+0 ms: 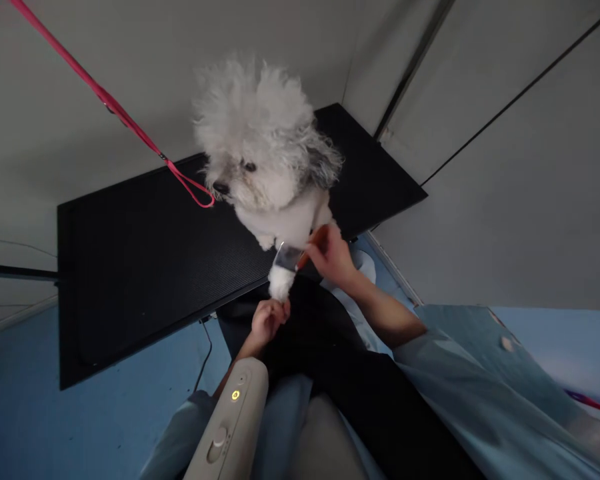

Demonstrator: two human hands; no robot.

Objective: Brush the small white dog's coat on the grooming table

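A fluffy white and grey dog (270,127) sits on a black ribbed table (145,267), its head turned to the left. Its front leg (281,283) reaches out over the near edge. My left hand (269,319) is closed around the end of that leg, hiding the paw. My right hand (334,257) grips the orange-brown handle of a slicker brush (287,257). The brush's flat head lies against the fur of the leg, just above my left hand; its bristles are hidden.
A pink leash loop (195,190) hangs beside the dog's muzzle. A beige device (235,420) with a lit yellow button and a slider rises at the bottom, close to my left forearm. Grey walls stand behind the table, and dark poles run along the right.
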